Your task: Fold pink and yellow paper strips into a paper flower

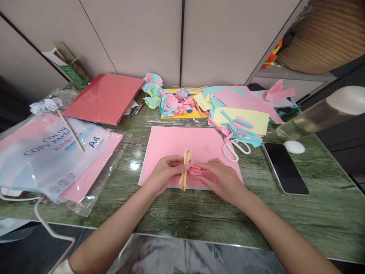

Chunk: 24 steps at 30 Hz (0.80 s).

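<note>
My left hand (164, 173) pinches the middle of a narrow yellow folded paper strip (184, 179), held upright with its pleated ends fanning out above and below. From the right, my right hand (222, 177) grips a pink pleated paper piece (196, 170) between thumb and fingers. The pink pleats meet the yellow strip close to my left fingertips; how the two are joined there is hidden. Both hands are over a stack of pink paper sheets (171, 140). White-handled scissors (236, 149) lie at the stack's right edge, blades partly hidden by paper scraps.
Bagged A4 colour paper (74, 152) and a red folder (105, 99) lie left. Behind are folded paper flowers (171, 102), thin wires (176, 123) and coloured scraps (245, 120). A phone (285, 167), a white egg-shaped object (294, 147) and a clear bottle (308, 118) are on the right.
</note>
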{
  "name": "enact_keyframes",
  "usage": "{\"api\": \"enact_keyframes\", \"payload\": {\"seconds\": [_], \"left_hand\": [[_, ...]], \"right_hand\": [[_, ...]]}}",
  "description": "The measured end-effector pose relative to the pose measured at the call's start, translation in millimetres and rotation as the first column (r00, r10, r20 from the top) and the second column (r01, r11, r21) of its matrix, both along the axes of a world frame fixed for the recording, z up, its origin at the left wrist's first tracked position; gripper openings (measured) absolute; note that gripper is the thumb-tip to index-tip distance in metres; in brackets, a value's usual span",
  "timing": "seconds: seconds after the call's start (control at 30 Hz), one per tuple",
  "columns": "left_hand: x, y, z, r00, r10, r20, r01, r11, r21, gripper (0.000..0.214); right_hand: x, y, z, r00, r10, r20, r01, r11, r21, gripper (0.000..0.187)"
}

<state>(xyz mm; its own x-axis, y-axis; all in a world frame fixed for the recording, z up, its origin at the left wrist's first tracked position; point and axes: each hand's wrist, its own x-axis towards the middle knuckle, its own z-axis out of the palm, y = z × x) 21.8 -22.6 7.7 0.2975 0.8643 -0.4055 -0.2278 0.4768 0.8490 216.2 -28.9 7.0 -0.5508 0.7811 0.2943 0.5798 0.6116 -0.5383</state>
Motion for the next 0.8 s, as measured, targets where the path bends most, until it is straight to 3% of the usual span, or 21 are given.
{"api": "enact_keyframes", "payload": {"seconds": [0.17, 0.33, 0.43, 0.5, 0.6, 0.8], "left_hand": [[-2, 0, -1.5, 0.998, -0.044, -0.04, 0.046, 0.998, 0.051, 0.032], [0, -6, 2.5, 0.982, -0.057, -0.18, 0.106, 0.954, 0.279, 0.083], [3, -11, 2.9, 0.893, 0.068, -0.444, 0.204, 0.82, 0.535, 0.052], [4, -12, 0.2, 0.797, 0.163, -0.581, 0.29, 0.741, 0.606, 0.033], [5, -12, -5.4, 0.717, 0.222, -0.661, 0.331, 0.726, 0.603, 0.023], [6, -11, -4.9, 0.744, 0.212, -0.633, 0.307, 0.734, 0.606, 0.018]], "right_hand": [[5, 1, -4.7, 0.997, 0.035, 0.068, -0.04, 0.996, 0.079, 0.025], [8, 4, -5.9, 1.0, 0.017, 0.019, -0.019, 0.998, 0.054, 0.025], [9, 5, -5.6, 1.0, 0.017, 0.017, -0.017, 0.999, 0.03, 0.024], [8, 5, -4.6, 0.999, 0.026, 0.02, -0.026, 0.999, 0.02, 0.025], [5, 3, -2.4, 0.999, 0.032, -0.001, -0.032, 0.999, -0.001, 0.026], [0, -3, -0.7, 0.988, -0.1, -0.12, 0.095, 0.994, -0.047, 0.03]]}}
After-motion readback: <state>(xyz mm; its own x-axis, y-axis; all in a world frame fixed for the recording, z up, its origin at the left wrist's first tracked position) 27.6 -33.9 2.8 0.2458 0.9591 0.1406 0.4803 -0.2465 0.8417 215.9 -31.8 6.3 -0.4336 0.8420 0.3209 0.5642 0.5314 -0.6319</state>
